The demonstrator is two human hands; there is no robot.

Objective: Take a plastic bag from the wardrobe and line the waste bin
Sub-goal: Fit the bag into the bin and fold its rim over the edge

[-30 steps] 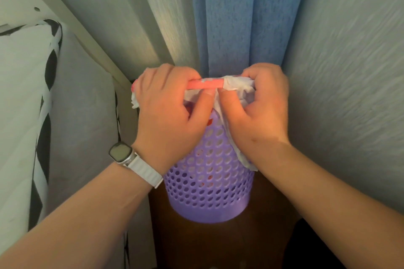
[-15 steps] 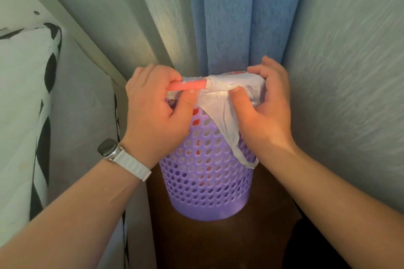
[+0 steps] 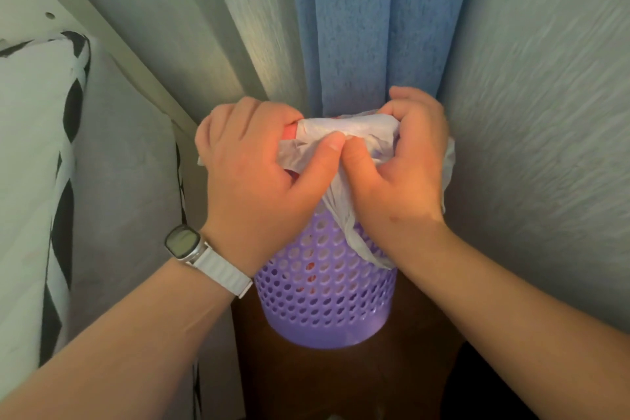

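Obs: plastic bag (image 3: pixel 344 133) sits bunched over the mouth of the waste bin (image 3: pixel 327 300), which stands on the dark floor (image 3: pixel 341 382) against the blue curtain (image 3: pixel 375 27). One flap hangs down the bin's outer wall, R side.

L hand (image 3: pixel 259 174): your fingers curl round the bag hem incl. the pink drawstring (image 3: pixel 290 130), thumb pinching film at centre. R hand (image 3: pixel 399 167): fingers curl over the far rim, thumb pinching film just beside the L thumb.

Handling (est.): film is thin, v. light, limp, slick. It will prob. bunch and slip rather than keep shape, and may tear if snagged. Bin is light perforated plastic, likely to shift or tip w/ a sideways pull.

Where to hold: take the hem at the drawstring channel (prob. the strongest part), hands on opposite sides of the rim. Stretch outward & down; avoid pulling mid-film.
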